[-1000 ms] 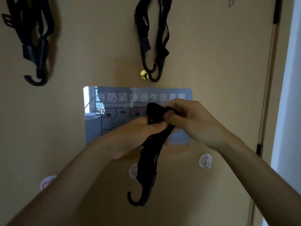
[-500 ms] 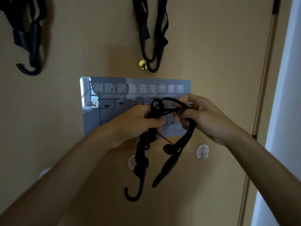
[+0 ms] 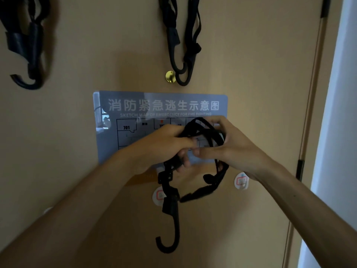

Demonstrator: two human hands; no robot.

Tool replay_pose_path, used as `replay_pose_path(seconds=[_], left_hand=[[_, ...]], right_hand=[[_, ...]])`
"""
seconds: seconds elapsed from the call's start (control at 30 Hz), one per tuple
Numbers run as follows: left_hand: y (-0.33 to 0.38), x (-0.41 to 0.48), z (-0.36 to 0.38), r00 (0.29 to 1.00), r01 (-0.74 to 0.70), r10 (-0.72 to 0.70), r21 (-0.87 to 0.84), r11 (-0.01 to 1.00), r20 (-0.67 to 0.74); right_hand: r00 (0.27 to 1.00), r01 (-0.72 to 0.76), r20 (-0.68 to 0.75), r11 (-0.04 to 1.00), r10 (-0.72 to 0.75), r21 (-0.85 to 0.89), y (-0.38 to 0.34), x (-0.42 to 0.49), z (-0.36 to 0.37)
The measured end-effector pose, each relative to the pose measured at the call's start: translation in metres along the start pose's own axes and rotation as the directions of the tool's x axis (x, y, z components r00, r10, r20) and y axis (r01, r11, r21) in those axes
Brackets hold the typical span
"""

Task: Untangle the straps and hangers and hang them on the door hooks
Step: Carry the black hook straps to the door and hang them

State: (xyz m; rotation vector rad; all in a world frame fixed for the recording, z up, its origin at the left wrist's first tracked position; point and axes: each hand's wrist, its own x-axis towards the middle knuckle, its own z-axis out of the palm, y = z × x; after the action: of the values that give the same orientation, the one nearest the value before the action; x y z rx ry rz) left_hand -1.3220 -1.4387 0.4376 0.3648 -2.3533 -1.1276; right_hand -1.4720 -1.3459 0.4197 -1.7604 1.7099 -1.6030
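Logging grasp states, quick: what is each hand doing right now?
Left hand: closed, fingers curled round the black strap.
Right hand: closed, fingers curled over the same strap's loops.

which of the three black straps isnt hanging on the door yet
The tangled strap held by the left hand and right hand; the top-left strap and top-centre strap already hang on the door.

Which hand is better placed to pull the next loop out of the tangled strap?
Probably the right hand: the loose loops of the strap run over its fingers, free to draw sideways. The left hand grips the bunch above the hanging hook, so it serves as anchor.
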Motion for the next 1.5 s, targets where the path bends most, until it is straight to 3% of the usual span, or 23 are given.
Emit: replay_pose_path(seconds=[0.13, 0.27, 0.37, 0.47, 0.6, 0.8, 0.9, 1.0, 1.13, 1.27, 1.37, 1.43, 1.5], left_hand=[[0.002, 0.008, -0.001, 0.999, 0.014, -0.016, 0.070, 0.997, 0.037], [0.012, 0.019, 0.007, 0.996, -0.001, -0.025, 0.270, 0.963, 0.091], [0.019, 0.029, 0.013, 0.998, -0.035, 0.011, 0.368, 0.929, 0.068], [0.027, 0.041, 0.018, 0.999, -0.021, 0.012, 0.321, 0.947, 0.030], [0.046, 0.057, 0.032, 0.999, -0.043, 0.044, 0.211, 0.977, -0.001], [0.075, 0.097, 0.064, 0.984, -0.118, 0.159, 0.368, 0.922, -0.083], [0.086, 0.118, 0.075, 0.962, -0.147, 0.231, 0.439, 0.886, -0.145], [0.099, 0.136, 0.076, 0.933, -0.127, 0.303, 0.613, 0.780, -0.192], [0.121, 0.157, 0.080, 0.921, -0.065, 0.320, 0.723, 0.688, -0.222], [0.138, 0.179, 0.084, 0.908, -0.036, 0.289, 0.631, 0.775, -0.303], [0.152, 0.198, 0.088, 0.855, -0.032, 0.309, 0.550, 0.834, -0.418], [0.160, 0.208, 0.086, 0.795, -0.021, 0.386, 0.615, 0.788, -0.468], [0.167, 0.213, 0.081, 0.781, -0.034, 0.460, 0.706, 0.707, -0.423]], right_hand=[[0.998, 0.062, 0.029, 0.987, -0.058, -0.149, 0.000, 0.003, -0.008], [0.984, 0.099, 0.147, 0.994, -0.105, 0.042, 0.003, 0.005, -0.024], [0.985, 0.087, 0.146, 0.995, -0.094, 0.058, 0.010, 0.009, -0.037], [0.981, 0.035, 0.186, 0.992, -0.056, 0.118, 0.020, 0.012, -0.057], [0.972, 0.082, 0.213, 0.994, -0.096, 0.072, 0.033, 0.018, -0.100], [0.927, 0.256, 0.284, 0.967, -0.246, 0.003, 0.045, 0.032, -0.177], [0.894, 0.446, 0.186, 0.851, -0.407, -0.278, 0.049, 0.046, -0.204], [0.844, 0.530, 0.187, 0.723, -0.503, -0.443, 0.051, 0.060, -0.224], [0.745, 0.626, 0.170, 0.589, -0.645, -0.512, 0.048, 0.080, -0.243], [0.667, 0.656, 0.124, 0.500, -0.734, -0.565, 0.039, 0.103, -0.256], [0.610, 0.655, 0.114, 0.418, -0.784, -0.629, 0.030, 0.121, -0.261], [0.586, 0.641, 0.111, 0.376, -0.803, -0.669, 0.024, 0.132, -0.266], [0.571, 0.668, 0.148, 0.352, -0.807, -0.656, 0.018, 0.143, -0.276]])
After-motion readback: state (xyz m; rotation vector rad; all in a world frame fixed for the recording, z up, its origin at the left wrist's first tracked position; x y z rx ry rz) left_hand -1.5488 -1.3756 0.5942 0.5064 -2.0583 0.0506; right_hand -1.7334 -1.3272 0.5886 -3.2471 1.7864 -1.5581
